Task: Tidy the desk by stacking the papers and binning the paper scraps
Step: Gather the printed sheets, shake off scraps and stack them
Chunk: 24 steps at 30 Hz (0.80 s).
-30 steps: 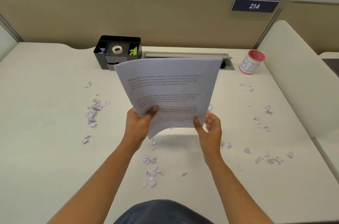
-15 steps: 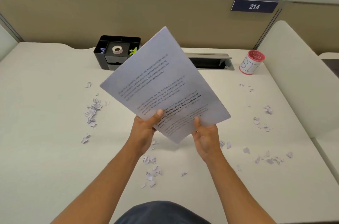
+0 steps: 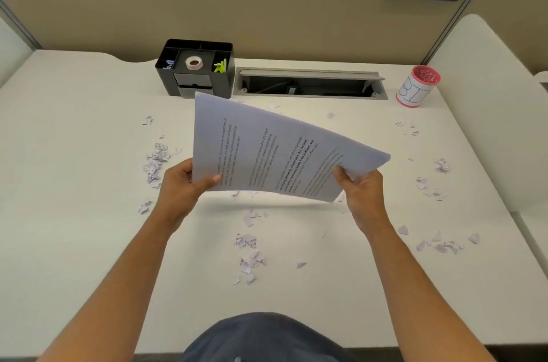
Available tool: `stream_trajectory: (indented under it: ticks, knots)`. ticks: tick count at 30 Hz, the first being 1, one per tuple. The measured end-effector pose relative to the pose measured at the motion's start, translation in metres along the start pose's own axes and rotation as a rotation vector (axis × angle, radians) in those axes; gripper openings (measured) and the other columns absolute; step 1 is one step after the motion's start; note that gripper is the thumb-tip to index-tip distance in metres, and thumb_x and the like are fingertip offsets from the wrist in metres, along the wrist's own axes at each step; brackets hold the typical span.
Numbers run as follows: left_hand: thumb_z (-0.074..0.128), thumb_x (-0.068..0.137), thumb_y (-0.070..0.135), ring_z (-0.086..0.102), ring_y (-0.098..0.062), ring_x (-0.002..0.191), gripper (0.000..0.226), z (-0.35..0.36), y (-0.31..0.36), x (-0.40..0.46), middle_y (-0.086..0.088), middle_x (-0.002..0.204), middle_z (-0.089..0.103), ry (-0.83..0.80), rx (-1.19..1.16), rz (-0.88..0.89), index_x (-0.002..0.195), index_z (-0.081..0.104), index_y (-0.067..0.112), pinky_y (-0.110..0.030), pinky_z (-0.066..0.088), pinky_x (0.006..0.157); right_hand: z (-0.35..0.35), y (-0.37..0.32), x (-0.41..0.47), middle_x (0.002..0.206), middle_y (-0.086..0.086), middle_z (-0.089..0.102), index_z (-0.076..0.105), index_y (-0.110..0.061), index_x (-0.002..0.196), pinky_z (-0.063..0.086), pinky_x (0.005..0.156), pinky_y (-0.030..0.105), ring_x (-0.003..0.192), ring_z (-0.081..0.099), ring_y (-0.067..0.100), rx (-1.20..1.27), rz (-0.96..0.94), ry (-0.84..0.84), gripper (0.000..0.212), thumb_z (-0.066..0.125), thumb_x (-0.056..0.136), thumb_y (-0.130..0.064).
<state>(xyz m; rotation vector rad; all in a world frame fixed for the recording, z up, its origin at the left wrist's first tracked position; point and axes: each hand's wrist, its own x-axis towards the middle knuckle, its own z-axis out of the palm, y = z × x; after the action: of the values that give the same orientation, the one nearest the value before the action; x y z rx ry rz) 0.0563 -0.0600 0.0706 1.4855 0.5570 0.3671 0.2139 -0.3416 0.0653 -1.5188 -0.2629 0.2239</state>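
I hold a stack of printed papers [image 3: 272,151] above the middle of the white desk [image 3: 74,228], turned sideways so the text lines run up the page. My left hand [image 3: 184,180] grips its left short edge, thumb on top. My right hand [image 3: 360,186] grips the right end. Torn paper scraps lie scattered on the desk: a cluster at the left [image 3: 155,163], a cluster near me in the middle [image 3: 249,252], and more at the right [image 3: 439,244]. A small red-rimmed cup labelled as the bin [image 3: 416,87] stands at the far right.
A black desk organiser [image 3: 197,69] with a tape roll stands at the back behind the papers. Beside it is an open cable slot [image 3: 308,84] in the desk. A white divider panel [image 3: 486,100] bounds the right side; a beige partition closes the back.
The papers have been rotated clockwise from upright to lying sideways. My hands have moved apart to the stack's two ends and the stack has come lower.
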Motion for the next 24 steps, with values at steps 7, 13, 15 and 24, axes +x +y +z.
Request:
stream_trajectory:
  ticks: [7, 13, 15, 24]
  knots:
    - [0.076, 0.078, -0.001, 0.068, -0.019, 0.103, 0.039, -0.011, -0.010, -0.007, 0.002, 0.104, 0.074, 0.047, 0.045, 0.008, 0.107, 0.065, 0.022, -0.027, 0.056, 0.082, 0.002, 0.018, -0.009, 0.112, 0.003, 0.070, 0.060, -0.015, 0.116, 0.055, 0.089, 0.035, 0.107, 0.066, 0.019, -0.015, 0.090, -0.096, 0.036, 0.072, 0.084, -0.002]
    - [0.077, 0.078, 0.015, 0.064, -0.027, 0.110, 0.038, -0.001, -0.028, -0.014, -0.001, 0.111, 0.071, 0.123, 0.010, -0.011, 0.113, 0.064, 0.019, -0.042, 0.052, 0.093, 0.006, 0.035, -0.016, 0.112, 0.007, 0.068, 0.058, -0.016, 0.115, 0.055, 0.079, 0.026, 0.108, 0.064, 0.023, -0.062, 0.150, -0.084, 0.036, 0.067, 0.086, 0.003]
    - [0.075, 0.080, 0.016, 0.063, -0.027, 0.111, 0.035, 0.001, -0.029, -0.014, -0.001, 0.113, 0.070, 0.146, 0.027, -0.001, 0.113, 0.064, 0.025, -0.044, 0.052, 0.095, 0.006, 0.031, -0.015, 0.114, 0.009, 0.067, 0.058, -0.015, 0.116, 0.055, 0.077, 0.023, 0.108, 0.064, 0.023, -0.066, 0.144, -0.076, 0.035, 0.066, 0.087, 0.003]
    - [0.073, 0.083, 0.017, 0.062, -0.021, 0.113, 0.036, 0.011, -0.035, -0.025, 0.003, 0.117, 0.069, 0.143, 0.016, 0.013, 0.114, 0.062, 0.032, -0.044, 0.051, 0.096, 0.005, 0.042, -0.025, 0.112, 0.003, 0.067, 0.057, -0.015, 0.116, 0.057, 0.084, 0.027, 0.106, 0.064, 0.016, -0.117, 0.182, -0.055, 0.034, 0.063, 0.089, 0.004]
